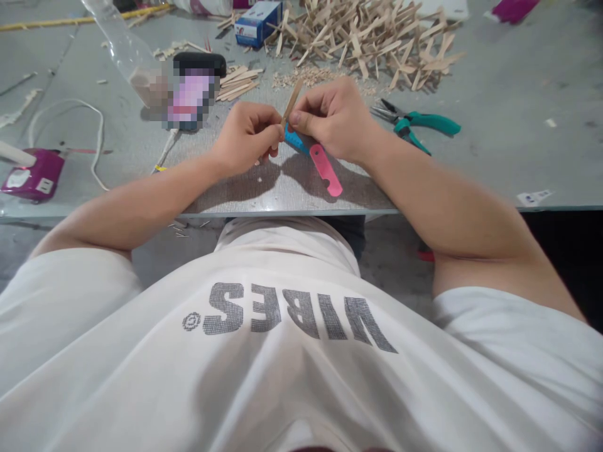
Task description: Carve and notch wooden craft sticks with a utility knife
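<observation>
My left hand [248, 139] and my right hand [332, 117] meet above the grey table [499, 113] near its front edge. Both pinch a thin wooden stick [292, 100] that points up and away between them. My right hand also grips a utility knife with a blue body [296, 138] and a pink end [326, 171] that sticks out below the palm toward me. Both hands' fingers are curled closed.
A big heap of cut wooden sticks [372, 37] lies at the back, with sawdust in front. Green-handled pliers [414, 122] lie right of my hands. A blue box [257, 22], a small stick stack [238, 85], a black case [200, 63] and a purple device with white cable [31, 179] are on the left.
</observation>
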`<action>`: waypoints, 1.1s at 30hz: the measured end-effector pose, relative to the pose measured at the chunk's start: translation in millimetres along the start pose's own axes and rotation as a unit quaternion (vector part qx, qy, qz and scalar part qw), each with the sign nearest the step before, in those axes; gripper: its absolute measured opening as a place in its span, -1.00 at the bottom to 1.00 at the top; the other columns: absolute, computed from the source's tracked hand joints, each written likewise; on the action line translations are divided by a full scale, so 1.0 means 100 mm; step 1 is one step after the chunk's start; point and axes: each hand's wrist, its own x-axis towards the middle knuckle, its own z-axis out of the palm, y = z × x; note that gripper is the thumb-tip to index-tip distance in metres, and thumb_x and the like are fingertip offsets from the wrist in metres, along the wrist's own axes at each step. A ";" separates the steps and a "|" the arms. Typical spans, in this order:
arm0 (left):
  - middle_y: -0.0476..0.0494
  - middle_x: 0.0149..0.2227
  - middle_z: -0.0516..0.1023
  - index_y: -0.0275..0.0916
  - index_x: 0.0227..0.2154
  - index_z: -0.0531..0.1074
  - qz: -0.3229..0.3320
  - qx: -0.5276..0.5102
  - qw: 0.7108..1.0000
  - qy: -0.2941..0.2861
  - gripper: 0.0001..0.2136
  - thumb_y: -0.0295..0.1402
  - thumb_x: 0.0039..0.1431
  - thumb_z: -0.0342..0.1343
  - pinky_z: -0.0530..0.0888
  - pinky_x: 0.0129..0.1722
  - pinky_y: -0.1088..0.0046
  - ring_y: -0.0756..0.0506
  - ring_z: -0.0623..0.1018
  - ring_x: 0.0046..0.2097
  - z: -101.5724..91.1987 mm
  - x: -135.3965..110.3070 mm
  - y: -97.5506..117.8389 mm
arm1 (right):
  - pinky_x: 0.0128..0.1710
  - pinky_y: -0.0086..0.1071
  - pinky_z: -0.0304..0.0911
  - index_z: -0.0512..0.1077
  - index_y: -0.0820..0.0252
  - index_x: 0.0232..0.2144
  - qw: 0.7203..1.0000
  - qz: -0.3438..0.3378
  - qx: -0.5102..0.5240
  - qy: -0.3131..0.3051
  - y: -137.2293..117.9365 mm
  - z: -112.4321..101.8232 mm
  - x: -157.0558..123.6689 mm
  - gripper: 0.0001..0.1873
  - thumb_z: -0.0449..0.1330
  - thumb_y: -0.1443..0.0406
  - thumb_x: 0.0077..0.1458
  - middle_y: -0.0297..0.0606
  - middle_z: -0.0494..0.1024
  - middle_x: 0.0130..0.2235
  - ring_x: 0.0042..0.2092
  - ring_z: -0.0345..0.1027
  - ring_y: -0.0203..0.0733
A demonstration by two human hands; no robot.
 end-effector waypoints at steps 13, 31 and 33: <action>0.02 -0.44 0.63 -0.08 -0.40 0.45 -0.035 0.092 0.995 0.008 -0.78 -0.45 0.41 0.15 0.52 -0.44 0.37 0.00 0.52 -0.50 0.05 -0.03 0.08 | -0.42 -0.25 -0.09 0.44 0.09 -0.49 0.999 -0.012 -0.031 -0.014 0.05 -0.07 0.03 -0.63 0.45 0.24 0.32 -0.38 0.30 -0.54 -0.44 0.05 -0.25; 0.02 -0.52 0.57 -0.06 -0.43 0.45 -0.024 0.025 0.999 -0.003 -0.77 -0.16 0.33 0.24 0.44 -0.49 0.30 0.00 0.39 -0.49 0.02 0.02 0.02 | -0.39 -0.20 0.02 0.65 0.09 -0.42 0.997 -0.048 -0.064 -0.001 0.09 -0.19 0.03 -0.83 0.48 0.22 0.20 -0.25 0.55 -0.44 -0.42 0.22 -0.18; 0.04 -0.53 0.56 -0.02 -0.45 0.45 -0.015 0.009 1.000 -0.005 -0.77 -0.09 0.26 0.25 0.44 -0.51 0.27 -0.02 0.38 -0.51 0.01 0.02 0.01 | -0.39 -0.18 0.00 0.63 0.06 -0.46 0.998 -0.038 -0.052 0.003 0.13 -0.18 0.06 -0.81 0.49 0.20 0.15 -0.26 0.51 -0.48 -0.44 0.19 -0.19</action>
